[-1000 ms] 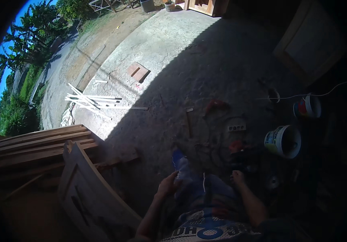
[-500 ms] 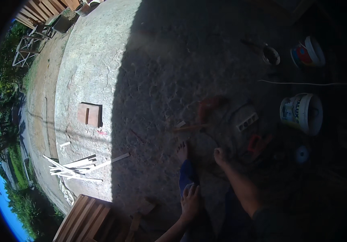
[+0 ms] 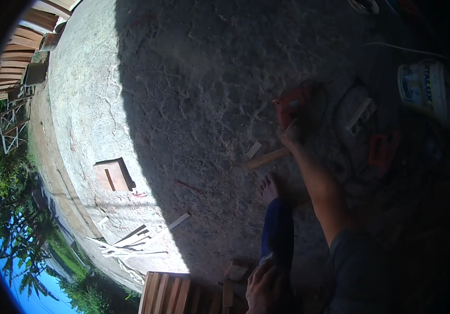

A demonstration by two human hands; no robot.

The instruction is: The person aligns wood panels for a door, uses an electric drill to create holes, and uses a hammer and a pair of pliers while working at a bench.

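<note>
My right hand (image 3: 290, 135) reaches forward and closes round the handle of a red drill-shaped power tool (image 3: 294, 102) on the shaded concrete floor. A dark cord lies behind the tool. Just below that hand are a narrow wooden strip (image 3: 267, 158) and a small pale offcut (image 3: 254, 150). My left hand (image 3: 261, 287) rests over my bent leg in blue trousers (image 3: 277, 227), its fingers somewhat apart and nothing visible in it. My bare foot (image 3: 269, 188) stands near the wooden strip.
To the right are a block with holes (image 3: 361, 116), an orange-handled tool (image 3: 382, 150) and a white bucket (image 3: 424, 91). A slotted board (image 3: 110, 177) and pale strips (image 3: 136, 242) lie leftward in sunlight. Stacked boards (image 3: 164, 293) stand at lower left.
My right hand has moved forward from open floor to the red power tool and taken its handle. The view has shifted; my left hand stays on my leg.
</note>
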